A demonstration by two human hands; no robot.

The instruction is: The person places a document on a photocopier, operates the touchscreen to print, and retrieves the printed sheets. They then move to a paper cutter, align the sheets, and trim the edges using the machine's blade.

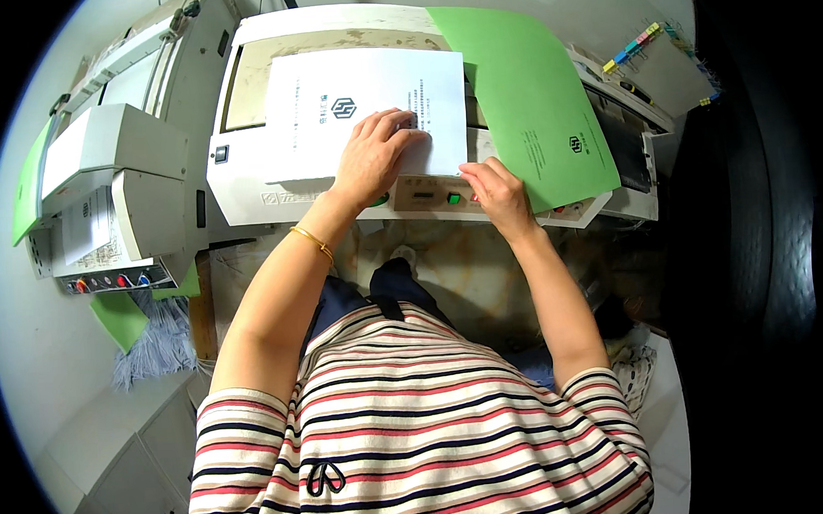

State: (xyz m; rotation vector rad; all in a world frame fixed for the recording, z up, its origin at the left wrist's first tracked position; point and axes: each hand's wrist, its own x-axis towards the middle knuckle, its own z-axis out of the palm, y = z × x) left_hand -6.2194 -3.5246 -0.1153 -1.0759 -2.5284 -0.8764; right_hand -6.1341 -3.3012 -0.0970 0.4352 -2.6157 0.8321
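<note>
A stack of white printed sheets (365,82) lies on top of a cream-coloured machine (237,201). My left hand (372,159) rests palm down on the top sheet, its fingers laid over the paper near the middle. At the stack's near right corner, my right hand (503,195) pinches the paper edge between thumb and fingers. Right of the sheets, a large green cover sheet (528,90) with small dark print drapes over the machine's top, its lower end close to my right hand. Buttons on the machine's front panel (418,199) sit just below the paper.
On the left stands another machine (122,154) with coloured knobs and a printed sheet (86,230) on it. Paper strips (156,343) hang beneath it, above a white cabinet (119,439). Coloured clips (633,48) line a rack at the back right.
</note>
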